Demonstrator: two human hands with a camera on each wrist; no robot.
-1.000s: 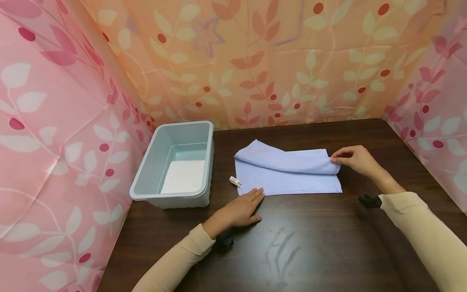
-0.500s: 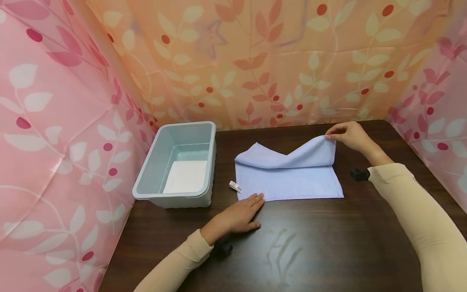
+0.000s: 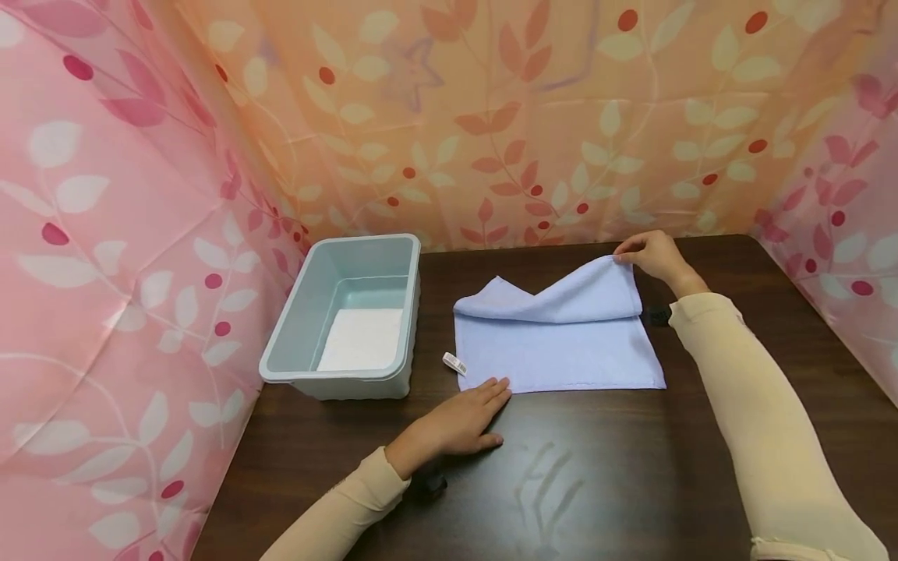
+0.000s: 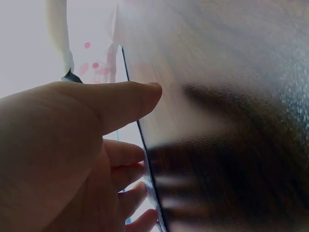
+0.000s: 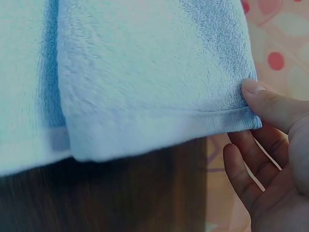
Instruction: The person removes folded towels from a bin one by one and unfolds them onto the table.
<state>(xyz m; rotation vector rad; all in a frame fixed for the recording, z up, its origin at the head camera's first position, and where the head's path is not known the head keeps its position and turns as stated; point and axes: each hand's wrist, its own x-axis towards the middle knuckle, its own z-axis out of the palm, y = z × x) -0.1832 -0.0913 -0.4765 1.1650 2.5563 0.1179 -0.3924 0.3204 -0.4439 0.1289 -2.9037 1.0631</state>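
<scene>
A pale lavender-blue towel (image 3: 554, 354) lies on the dark table, its far part folded over toward the front. My right hand (image 3: 655, 257) pinches the towel's far right corner between thumb and fingers and holds it raised. In the right wrist view that corner of the towel (image 5: 159, 87) shows its terry pile and hemmed edge, with the thumb (image 5: 270, 104) on top. My left hand (image 3: 463, 418) rests flat, fingertips on the towel's near left corner, thumb spread on the table. A small white tag (image 3: 454, 364) sticks out from the towel's left edge.
A light blue-grey plastic bin (image 3: 410, 312) stands left of the towel, with a flat white item (image 3: 361, 339) on its floor. Floral curtains (image 3: 491, 117) rise behind and beside the table (image 3: 631, 467). Faint smear marks show on the tabletop.
My right hand has lifted the towel's pinched corner and moved it away toward the back and slightly left, shifting the fold. My left hand has stayed on the near left corner.
</scene>
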